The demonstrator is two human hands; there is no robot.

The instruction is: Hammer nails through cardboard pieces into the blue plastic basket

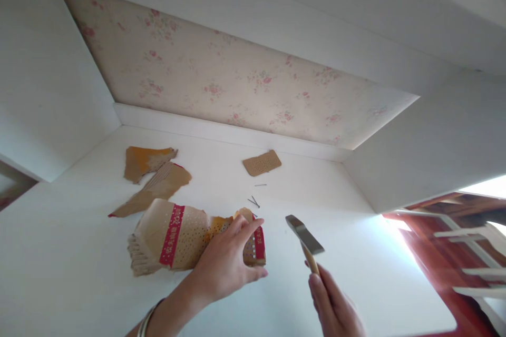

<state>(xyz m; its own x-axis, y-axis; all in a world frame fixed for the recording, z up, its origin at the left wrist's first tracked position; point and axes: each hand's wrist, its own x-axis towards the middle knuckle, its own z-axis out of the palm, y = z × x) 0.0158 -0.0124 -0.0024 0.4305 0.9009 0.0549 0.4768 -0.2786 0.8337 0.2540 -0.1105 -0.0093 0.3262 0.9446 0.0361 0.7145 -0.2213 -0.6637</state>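
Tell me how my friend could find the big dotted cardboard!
Look below the flowery wallpaper to the white surface. There, the left hand lies over the right part of the big dotted cardboard. Unlike the smaller torn pieces behind it, it has wide red bands with white writing and a crumpled left end.

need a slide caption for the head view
Right hand gripping a hammer, left hand on torn cardboard, nails lying just beyond.
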